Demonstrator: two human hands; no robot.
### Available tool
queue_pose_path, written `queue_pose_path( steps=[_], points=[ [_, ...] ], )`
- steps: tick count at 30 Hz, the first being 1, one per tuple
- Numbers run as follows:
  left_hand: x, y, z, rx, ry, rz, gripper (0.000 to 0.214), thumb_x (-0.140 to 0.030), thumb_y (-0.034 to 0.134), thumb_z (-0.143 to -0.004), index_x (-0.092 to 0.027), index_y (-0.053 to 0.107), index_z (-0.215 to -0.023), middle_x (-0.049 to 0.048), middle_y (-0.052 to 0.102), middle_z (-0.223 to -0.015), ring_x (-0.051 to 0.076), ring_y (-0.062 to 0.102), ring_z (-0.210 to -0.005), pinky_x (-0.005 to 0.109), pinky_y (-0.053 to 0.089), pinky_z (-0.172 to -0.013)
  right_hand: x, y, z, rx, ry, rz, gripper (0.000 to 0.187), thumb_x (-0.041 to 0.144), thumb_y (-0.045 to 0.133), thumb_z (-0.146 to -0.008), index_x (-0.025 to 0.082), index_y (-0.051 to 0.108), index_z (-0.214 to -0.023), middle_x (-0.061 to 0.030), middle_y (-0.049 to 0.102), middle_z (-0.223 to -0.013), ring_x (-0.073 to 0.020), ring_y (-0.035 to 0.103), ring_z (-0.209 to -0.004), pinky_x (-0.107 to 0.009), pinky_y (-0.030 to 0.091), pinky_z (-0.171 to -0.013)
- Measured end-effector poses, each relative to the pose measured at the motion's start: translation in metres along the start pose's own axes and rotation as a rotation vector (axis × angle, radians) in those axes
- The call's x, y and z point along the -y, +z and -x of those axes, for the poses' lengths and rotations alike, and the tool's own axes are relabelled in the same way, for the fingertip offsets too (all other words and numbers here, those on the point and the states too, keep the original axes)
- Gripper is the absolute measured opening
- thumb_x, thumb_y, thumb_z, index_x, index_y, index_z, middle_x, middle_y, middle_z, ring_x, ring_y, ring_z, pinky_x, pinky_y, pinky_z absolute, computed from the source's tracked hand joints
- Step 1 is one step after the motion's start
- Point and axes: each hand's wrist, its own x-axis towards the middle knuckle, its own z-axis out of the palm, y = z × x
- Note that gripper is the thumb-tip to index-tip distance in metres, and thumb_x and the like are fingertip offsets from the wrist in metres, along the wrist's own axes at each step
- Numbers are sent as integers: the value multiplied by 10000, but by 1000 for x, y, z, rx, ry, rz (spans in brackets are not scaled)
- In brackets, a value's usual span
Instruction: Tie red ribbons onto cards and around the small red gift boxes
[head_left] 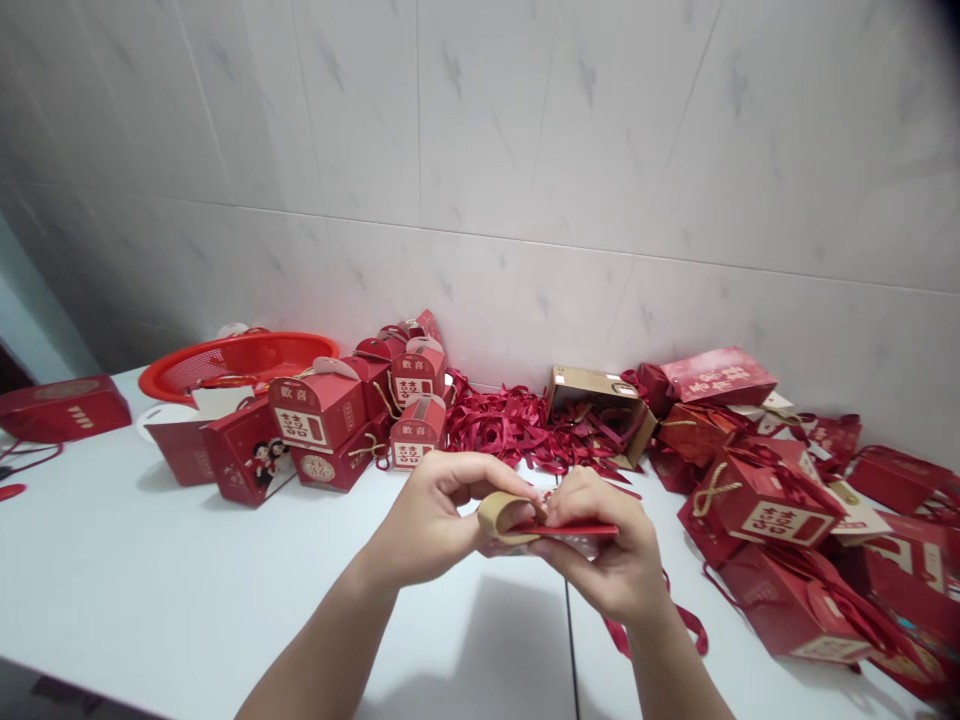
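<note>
Above the white table, both hands hold a small red gift box [581, 531], seen edge-on, with a tan curved strip [490, 516] at its left end. My left hand [424, 520] is closed round the tan strip, its thumb and fingers bent about it. Closed on the red edge, my right hand [611, 550] has its thumb below and its fingers on top. The fingers hide much of the box, so I cannot tell how far it is folded. A dark red ribbon [690, 630] lies on the table beside my right wrist.
Finished-looking red boxes [319, 405] are stacked at the left, near a red plastic basket [247, 350]. Loose red ribbons [499, 425] pile up against the tiled wall. An open cardboard box [592, 385] lies beside them. More red boxes [784, 500] are heaped at the right.
</note>
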Motion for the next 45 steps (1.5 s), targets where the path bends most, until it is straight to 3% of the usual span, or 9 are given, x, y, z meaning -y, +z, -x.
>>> queue_pose_path(
  steps=[8, 14, 24, 28, 33, 40, 45],
  points=[
    [0, -2, -1, 94, 230, -128, 107, -105, 706, -773, -146, 753, -859, 114, 765, -860, 213, 715, -790, 288, 579, -672, 0, -4, -1, -50, 10, 34, 214, 156, 753, -737, 234, 599, -864, -13, 645, -733, -174, 582, -651, -332, 455, -634],
    [-1, -2, -3, 117, 330, -179, 133, -77, 660, -792, -150, 741, -868, 120, 760, -858, 207, 709, -780, 282, 569, -662, 1, -3, 0, -66, 32, 57, 233, 194, 764, -738, 232, 606, -904, -13, 653, -753, -168, 578, -651, -318, 458, -624],
    [1, -1, 1, 107, 291, -384, 222, -50, 557, -811, -159, 717, -918, 75, 732, -801, 163, 656, -696, 240, 510, -587, 0, -3, -3, -2, -37, 160, 143, 224, 717, -789, 228, 590, -856, -3, 641, -706, -157, 556, -613, -317, 413, -618],
    [3, -1, 1, 86, 390, -449, 269, -30, 564, -797, -189, 710, -955, 55, 737, -808, 149, 638, -686, 227, 496, -589, -3, -1, -4, 34, -36, 189, 89, 232, 664, -831, 228, 577, -845, -3, 636, -708, -160, 562, -627, -322, 404, -631],
    [2, -1, 1, 43, 342, -436, 231, -18, 590, -783, -166, 685, -932, 63, 703, -861, 153, 661, -775, 211, 525, -632, -6, -2, -1, 21, -49, 167, 117, 177, 662, -821, 235, 568, -859, -3, 642, -727, -168, 586, -651, -332, 412, -647],
    [0, 0, 1, 96, 277, -339, 181, -78, 562, -833, -155, 673, -954, 83, 710, -891, 170, 684, -796, 245, 565, -683, -1, -4, -3, -43, -25, 224, 139, 173, 669, -806, 232, 622, -923, -24, 655, -775, -180, 590, -690, -336, 440, -671],
    [-1, 2, 1, 95, 250, -284, 136, -112, 598, -836, -148, 663, -950, 83, 667, -905, 176, 668, -821, 262, 573, -700, 3, -4, -3, -90, -40, 209, 93, 162, 677, -793, 223, 644, -854, -33, 620, -787, -181, 600, -703, -324, 467, -654]
  ],
)
